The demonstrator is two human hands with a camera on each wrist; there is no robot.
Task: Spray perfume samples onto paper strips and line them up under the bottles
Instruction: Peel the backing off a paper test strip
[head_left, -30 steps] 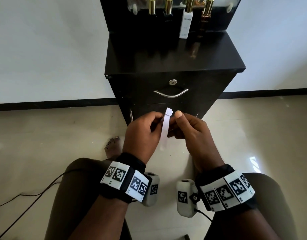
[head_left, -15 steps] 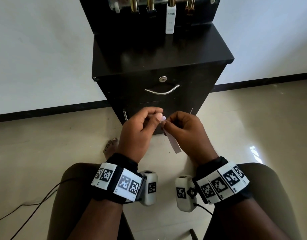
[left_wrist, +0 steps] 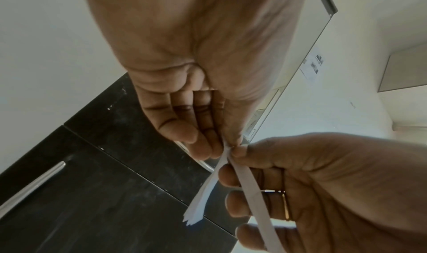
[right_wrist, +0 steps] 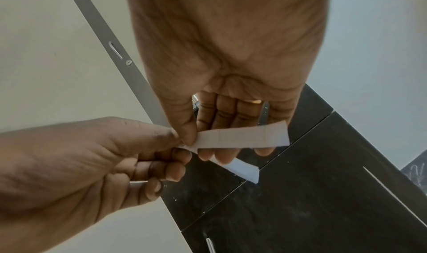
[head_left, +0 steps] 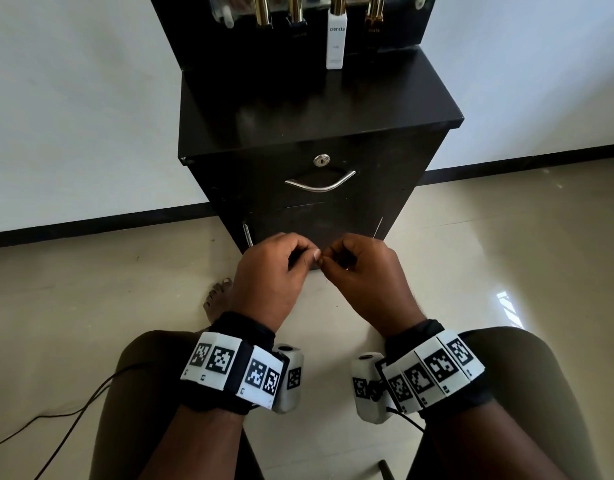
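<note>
I sit facing a black cabinet [head_left: 316,109]. At the back of its top stands a white perfume bottle [head_left: 335,39] among three dark bottles with gold caps [head_left: 296,13]. My left hand [head_left: 312,258] and right hand [head_left: 328,261] meet fingertip to fingertip below the drawer. In the head view the hands hide the paper. The right wrist view shows two white paper strips fanning out from the pinch: one strip [right_wrist: 242,136] lies across my right fingers under the thumb, the other strip [right_wrist: 242,169] comes out of my left hand's pinch. The left wrist view shows the shorter strip [left_wrist: 196,205] with a ragged end.
The cabinet front has a lock and a metal drawer handle [head_left: 320,184]. A mirror panel rises behind the bottles. A black cable [head_left: 56,420] runs over the tiled floor at the left. My knees frame the bottom of the head view, and a bare foot [head_left: 217,296] shows by the cabinet base.
A second ago one strip stood upright between my hands; it then tipped downward. Now my fingertips are closer together and the paper is hidden under them in the head view.
</note>
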